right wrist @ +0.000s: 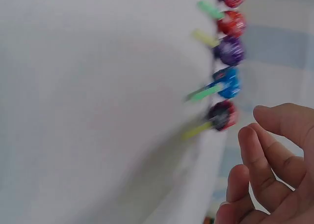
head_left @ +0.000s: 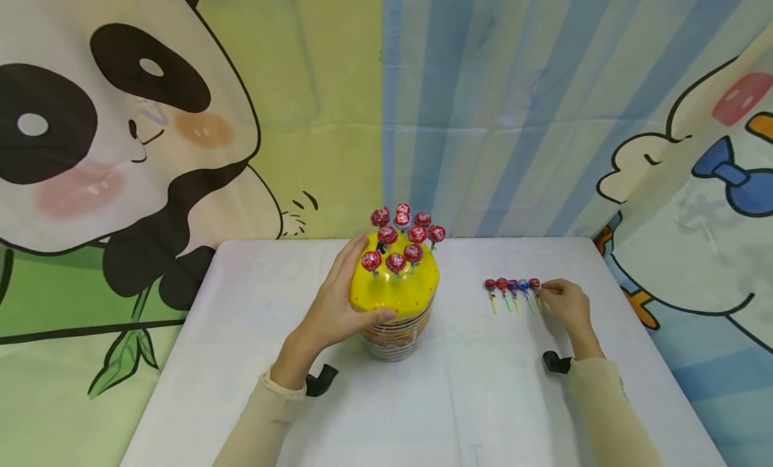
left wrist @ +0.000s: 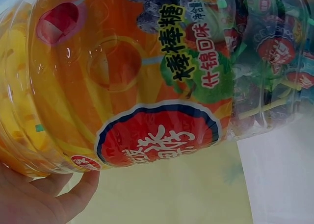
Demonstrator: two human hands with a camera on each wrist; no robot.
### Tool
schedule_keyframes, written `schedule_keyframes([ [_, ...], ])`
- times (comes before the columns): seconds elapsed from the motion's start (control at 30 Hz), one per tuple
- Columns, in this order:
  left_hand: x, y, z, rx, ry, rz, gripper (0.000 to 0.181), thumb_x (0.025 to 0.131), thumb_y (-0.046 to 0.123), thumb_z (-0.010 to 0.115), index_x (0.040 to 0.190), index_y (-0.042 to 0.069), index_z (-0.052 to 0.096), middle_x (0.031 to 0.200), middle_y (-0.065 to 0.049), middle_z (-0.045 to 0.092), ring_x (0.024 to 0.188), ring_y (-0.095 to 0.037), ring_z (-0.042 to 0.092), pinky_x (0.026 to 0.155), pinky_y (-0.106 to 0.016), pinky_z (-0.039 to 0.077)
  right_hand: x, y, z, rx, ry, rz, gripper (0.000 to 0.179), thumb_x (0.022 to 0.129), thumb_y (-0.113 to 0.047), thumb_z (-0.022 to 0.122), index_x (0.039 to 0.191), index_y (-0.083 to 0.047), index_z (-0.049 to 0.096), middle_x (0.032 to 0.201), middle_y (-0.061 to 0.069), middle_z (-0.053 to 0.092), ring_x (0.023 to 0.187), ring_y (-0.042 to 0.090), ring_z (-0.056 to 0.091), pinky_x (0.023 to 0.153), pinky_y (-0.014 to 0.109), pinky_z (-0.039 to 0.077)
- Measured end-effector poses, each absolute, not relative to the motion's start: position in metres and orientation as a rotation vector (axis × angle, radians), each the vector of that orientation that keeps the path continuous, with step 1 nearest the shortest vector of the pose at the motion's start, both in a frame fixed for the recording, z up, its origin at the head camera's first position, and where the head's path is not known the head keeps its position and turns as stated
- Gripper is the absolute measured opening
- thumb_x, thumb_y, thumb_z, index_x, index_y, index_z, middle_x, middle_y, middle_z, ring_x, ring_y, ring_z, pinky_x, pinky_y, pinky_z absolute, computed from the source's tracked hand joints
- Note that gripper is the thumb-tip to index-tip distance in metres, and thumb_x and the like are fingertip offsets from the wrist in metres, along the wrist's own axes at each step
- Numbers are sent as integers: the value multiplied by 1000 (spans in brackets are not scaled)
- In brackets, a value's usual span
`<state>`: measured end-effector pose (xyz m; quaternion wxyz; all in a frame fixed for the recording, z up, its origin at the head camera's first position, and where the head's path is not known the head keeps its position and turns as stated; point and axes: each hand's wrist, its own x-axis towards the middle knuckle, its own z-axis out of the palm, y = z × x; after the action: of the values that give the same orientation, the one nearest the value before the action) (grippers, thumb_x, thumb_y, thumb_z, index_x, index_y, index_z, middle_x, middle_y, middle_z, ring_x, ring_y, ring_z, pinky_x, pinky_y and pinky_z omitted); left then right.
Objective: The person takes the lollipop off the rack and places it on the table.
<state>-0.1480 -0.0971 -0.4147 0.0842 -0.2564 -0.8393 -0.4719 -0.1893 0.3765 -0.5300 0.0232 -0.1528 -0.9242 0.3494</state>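
A clear plastic lollipop jar (left wrist: 117, 67) stands on the table with a yellow lid (head_left: 392, 292). Several red-wrapped lollipops (head_left: 396, 262) stick up out of the lid on their sticks. My left hand (head_left: 341, 306) holds the jar by its lid from the left, thumb across the near side and fingers round the far side. To the right, several lollipops lie in a row, among them a blue one (right wrist: 228, 83) and a purple one (right wrist: 229, 50). My right hand (head_left: 566, 306) is beside the dark red lollipop (right wrist: 223, 116) at the row's right end, fingers loosely bent and apart from it.
A white-covered table (head_left: 471, 400) bears everything. Printed cloth with a panda (head_left: 199, 185) and blue stripes hangs behind and at the sides. Black straps (head_left: 557, 362) show at both wrists. Inside the jar, more wrapped lollipops (left wrist: 274, 52) are visible.
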Motion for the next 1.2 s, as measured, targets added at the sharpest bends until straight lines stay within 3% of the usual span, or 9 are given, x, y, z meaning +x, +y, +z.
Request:
schedule_keyframes([
  [0.17,-149,-97,-416,-764,-2502,-1416,114,73,56,84,160,38,13,165,12,11,147,-16,22,110,-56,33,-185,350,-499,-399,-2719,1202,37,99,-33,64,120,-2,68,111,18,67,98,30,59,72,36,48],
  [0.37,-149,-96,-415,-762,-2508,-1423,114,72,56,85,160,37,14,165,13,11,148,-16,21,111,-57,32,-177,301,-455,-116,-2481,1536,37,97,-33,68,119,-4,70,111,9,68,95,14,61,76,23,49],
  [0.67,-148,-96,-414,-759,-2500,-1430,115,73,55,85,161,33,16,165,9,13,147,-17,23,110,-56,34,-168,230,-405,339,-2217,1842,21,95,-10,70,114,-1,72,111,10,69,94,21,62,69,25,51],
  [0.87,-148,-97,-414,-765,-2495,-1426,115,72,54,86,161,34,15,165,9,13,147,-16,23,110,-56,34,-168,195,-391,541,-2190,1862,20,97,-6,66,115,-1,72,112,11,69,99,24,61,81,29,52],
  [1.2,-148,-97,-416,-767,-2499,-1423,114,73,55,85,161,30,16,166,6,13,147,-18,23,110,-57,33,-174,172,-388,613,-2150,1867,19,95,0,66,112,2,72,107,17,69,100,23,60,83,35,45],
])
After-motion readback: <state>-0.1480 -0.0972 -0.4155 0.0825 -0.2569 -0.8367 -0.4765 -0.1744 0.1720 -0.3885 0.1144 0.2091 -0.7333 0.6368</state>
